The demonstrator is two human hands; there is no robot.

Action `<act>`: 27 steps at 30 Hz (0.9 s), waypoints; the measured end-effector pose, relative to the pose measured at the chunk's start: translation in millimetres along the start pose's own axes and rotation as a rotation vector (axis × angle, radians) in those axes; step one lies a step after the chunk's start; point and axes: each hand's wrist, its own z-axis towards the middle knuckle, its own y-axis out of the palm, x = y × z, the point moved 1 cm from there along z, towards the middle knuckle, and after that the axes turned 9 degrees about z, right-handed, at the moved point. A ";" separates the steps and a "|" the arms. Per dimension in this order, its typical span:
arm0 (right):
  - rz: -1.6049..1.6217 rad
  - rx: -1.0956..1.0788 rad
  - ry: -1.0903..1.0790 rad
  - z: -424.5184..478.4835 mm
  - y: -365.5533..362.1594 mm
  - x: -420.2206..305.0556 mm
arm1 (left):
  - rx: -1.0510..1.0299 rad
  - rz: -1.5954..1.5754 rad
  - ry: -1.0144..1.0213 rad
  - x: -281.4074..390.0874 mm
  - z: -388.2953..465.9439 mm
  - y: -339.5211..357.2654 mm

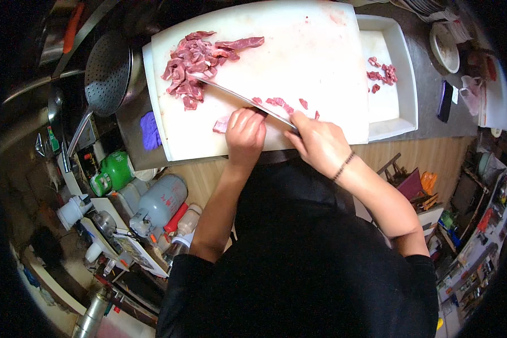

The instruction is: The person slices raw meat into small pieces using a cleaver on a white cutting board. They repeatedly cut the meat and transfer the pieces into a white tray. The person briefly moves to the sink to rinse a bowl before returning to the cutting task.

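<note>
My right hand (321, 137) grips a knife (241, 96), its long blade slanting up and left across the white cutting board (304, 55). Curled beside the blade, my left hand (246, 131) presses down a strip of raw red meat (220, 125); its fingers hide most of the strip. Small cut meat pieces (281, 103) lie on the board just beyond the knife. The blade's far end reaches the edge of a heap of larger raw meat strips (192, 61) at the board's upper left. More small meat pieces (388, 72) sit in a white plastic tray (406, 80), partly covered by the board's right end.
Left of the board are a perforated metal skimmer (106, 74) and a purple cloth (151, 132). At the right, a phone (445, 101) and a pale bowl (445, 47) rest on the dark counter (426, 84). Gas cylinders, one grey (162, 200), stand below left.
</note>
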 end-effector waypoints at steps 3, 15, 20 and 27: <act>-0.004 -0.057 0.102 -38.5 -25.3 0.2 | 0.063 0.006 -0.028 -4.6 -4.2 -2.3; 0.001 -0.037 0.056 -9.9 0.9 -7.5 | 0.056 -0.015 -0.020 -7.5 -5.1 -8.6; 0.011 -0.116 0.142 -60.5 -28.2 -15.2 | 0.047 -0.015 -0.028 -13.9 -16.0 -10.8; -0.005 -0.045 0.024 2.9 22.0 -18.1 | -0.051 0.026 -0.005 -15.7 -12.1 -16.7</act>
